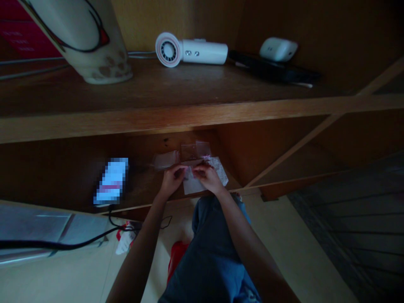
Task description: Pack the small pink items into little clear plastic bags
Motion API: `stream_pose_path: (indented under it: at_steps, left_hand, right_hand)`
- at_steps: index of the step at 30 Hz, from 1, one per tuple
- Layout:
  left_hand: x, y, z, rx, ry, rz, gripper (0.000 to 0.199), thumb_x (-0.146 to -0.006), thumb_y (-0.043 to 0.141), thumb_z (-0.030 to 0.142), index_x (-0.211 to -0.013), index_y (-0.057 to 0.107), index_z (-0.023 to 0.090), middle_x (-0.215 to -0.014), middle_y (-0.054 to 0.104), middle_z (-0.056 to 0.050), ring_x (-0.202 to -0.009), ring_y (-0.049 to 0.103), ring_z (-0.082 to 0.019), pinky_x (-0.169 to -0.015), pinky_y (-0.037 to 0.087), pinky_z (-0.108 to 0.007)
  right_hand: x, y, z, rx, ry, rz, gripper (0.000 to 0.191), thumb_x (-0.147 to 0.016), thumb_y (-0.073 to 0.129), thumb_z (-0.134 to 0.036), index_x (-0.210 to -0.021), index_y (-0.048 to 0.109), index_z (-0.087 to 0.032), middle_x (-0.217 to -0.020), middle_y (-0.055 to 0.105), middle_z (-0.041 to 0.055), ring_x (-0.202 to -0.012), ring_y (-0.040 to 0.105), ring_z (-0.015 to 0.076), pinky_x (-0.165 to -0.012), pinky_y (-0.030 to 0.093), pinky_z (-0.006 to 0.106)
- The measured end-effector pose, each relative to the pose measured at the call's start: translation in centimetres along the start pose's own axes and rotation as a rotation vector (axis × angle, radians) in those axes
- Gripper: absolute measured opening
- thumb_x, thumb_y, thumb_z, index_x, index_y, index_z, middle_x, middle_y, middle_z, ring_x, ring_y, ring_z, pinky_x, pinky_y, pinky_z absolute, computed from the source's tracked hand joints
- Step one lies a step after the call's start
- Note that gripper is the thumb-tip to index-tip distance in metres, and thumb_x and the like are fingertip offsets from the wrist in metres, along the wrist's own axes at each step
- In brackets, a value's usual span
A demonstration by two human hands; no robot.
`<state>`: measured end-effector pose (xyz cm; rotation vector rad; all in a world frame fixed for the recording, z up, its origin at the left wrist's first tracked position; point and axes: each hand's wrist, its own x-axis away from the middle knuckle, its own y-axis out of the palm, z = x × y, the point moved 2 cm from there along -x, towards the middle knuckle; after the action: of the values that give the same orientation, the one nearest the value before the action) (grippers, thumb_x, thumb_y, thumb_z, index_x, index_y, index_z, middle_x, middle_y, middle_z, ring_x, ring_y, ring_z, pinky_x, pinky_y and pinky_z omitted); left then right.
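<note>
My left hand (173, 180) and my right hand (208, 176) are close together over the lower shelf, fingertips pinched. Whatever is between their fingers is too small and dim to make out. Beneath them a white sheet of paper (193, 186) lies on the wood, and a patterned whitish sheet (221, 169) shows beside my right hand. Just beyond my left hand rests a stack of clear plastic bags (166, 160). Farther back are more small clear bags (203, 148), with tiny pink pieces (206, 157) at the front of one.
A phone (112, 181) with a blurred screen stands at the left, a black cable (78, 244) running below it. The upper shelf edge (189, 118) overhangs the hands. On that shelf are a cup (107, 67), a white handheld fan (203, 51), a white case (277, 49) and a dark flat object (268, 69).
</note>
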<state>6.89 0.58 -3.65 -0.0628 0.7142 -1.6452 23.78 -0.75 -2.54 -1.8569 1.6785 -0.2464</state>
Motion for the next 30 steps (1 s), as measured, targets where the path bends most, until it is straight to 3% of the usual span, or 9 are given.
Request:
stream_pose_path:
  at_steps: [13, 20, 30]
  left_hand:
    - [0.0, 0.0, -0.4, 0.001, -0.007, 0.027, 0.018, -0.08, 0.052, 0.025, -0.088, 0.067, 0.018, -0.086, 0.069, -0.004, -0.077, 0.063, -0.015, -0.074, 0.05, -0.026]
    - [0.1, -0.1, -0.7, 0.196, -0.122, 0.081, 0.019, -0.077, 0.057, 0.031, -0.087, 0.067, 0.018, -0.087, 0.068, -0.005, -0.074, 0.063, -0.015, -0.062, 0.053, -0.025]
    - [-0.2, -0.8, -0.8, 0.326, -0.174, 0.18, 0.019, -0.072, 0.063, 0.032, -0.082, 0.067, 0.017, -0.079, 0.068, -0.004, -0.07, 0.061, -0.013, -0.064, 0.051, -0.024]
  right_hand:
    - [0.0, -1.3, 0.9, 0.006, 0.049, 0.046, 0.022, -0.076, 0.05, -0.012, -0.084, 0.067, -0.022, -0.084, 0.068, 0.0005, -0.078, 0.061, 0.0142, -0.076, 0.045, 0.027]
    - [-0.1, -1.2, 0.9, -0.047, 0.057, 0.04, 0.02, -0.075, 0.05, -0.012, -0.083, 0.067, -0.02, -0.082, 0.068, 0.0016, -0.077, 0.062, 0.0139, -0.073, 0.046, 0.026]
    - [0.1, -0.8, 0.2, -0.21, 0.09, -0.013, 0.018, -0.075, 0.057, -0.018, -0.09, 0.065, -0.019, -0.088, 0.068, 0.0032, -0.079, 0.061, 0.0142, -0.075, 0.046, 0.028]
